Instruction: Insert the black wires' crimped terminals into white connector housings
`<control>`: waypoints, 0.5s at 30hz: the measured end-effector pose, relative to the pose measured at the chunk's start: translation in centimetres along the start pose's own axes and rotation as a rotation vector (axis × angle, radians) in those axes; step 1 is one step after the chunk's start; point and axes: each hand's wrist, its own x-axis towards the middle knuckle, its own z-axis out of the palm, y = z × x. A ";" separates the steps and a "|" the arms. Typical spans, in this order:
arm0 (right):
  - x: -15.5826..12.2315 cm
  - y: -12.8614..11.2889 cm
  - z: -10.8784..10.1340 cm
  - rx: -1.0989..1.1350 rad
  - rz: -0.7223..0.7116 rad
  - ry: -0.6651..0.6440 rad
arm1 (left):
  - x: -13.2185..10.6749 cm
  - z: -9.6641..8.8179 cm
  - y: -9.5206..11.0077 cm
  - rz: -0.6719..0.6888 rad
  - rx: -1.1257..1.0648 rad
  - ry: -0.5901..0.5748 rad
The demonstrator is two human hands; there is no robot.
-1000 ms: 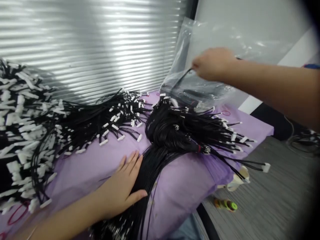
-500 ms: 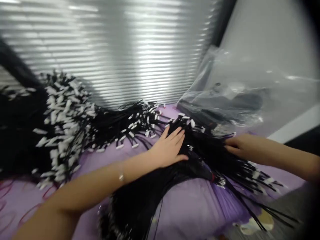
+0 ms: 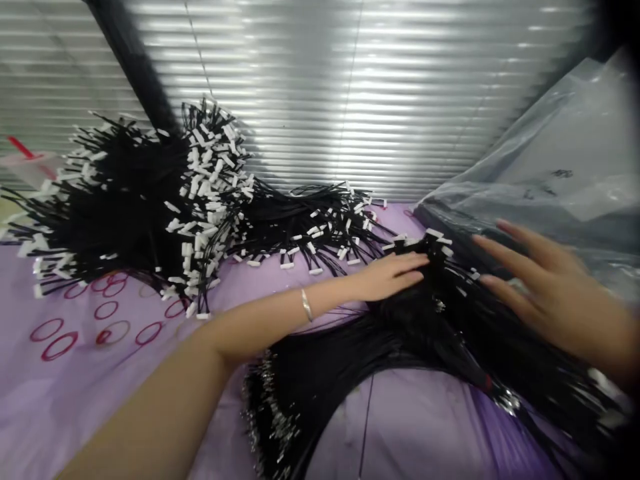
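My left hand (image 3: 389, 277) lies flat, fingers stretched out, on the top of a thick bundle of black wires (image 3: 380, 347) that curves across the purple cloth (image 3: 90, 373). My right hand (image 3: 545, 290) is open with fingers spread, resting on the right side of the same bundle. The bundle's white connector ends (image 3: 435, 237) stick out just beyond my left fingertips. A bracelet (image 3: 306, 305) sits on my left wrist.
A big pile of black wires with white connectors (image 3: 150, 200) lies at the left, a smaller fan of them (image 3: 320, 230) in the middle. A clear plastic bag (image 3: 560, 173) lies at the right. Closed blinds (image 3: 350, 87) stand behind. Red rings (image 3: 107, 313) are printed on the cloth.
My right hand has come down from the plastic bag onto the wire bundle. My left hand slid up the bundle toward the connector ends. The view swung to the left.
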 end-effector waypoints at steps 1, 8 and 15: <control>1.2 -0.5 1.0 0.035 -0.038 -0.057 | -0.9 -0.2 -0.5 -0.036 -0.019 0.022; 2.1 -0.3 5.2 0.070 0.066 -0.346 | -9.7 0.3 -3.3 -0.141 -0.073 -0.129; 2.3 -5.0 -4.9 0.051 0.173 -0.069 | -13.9 0.6 -2.5 -0.119 0.062 -0.083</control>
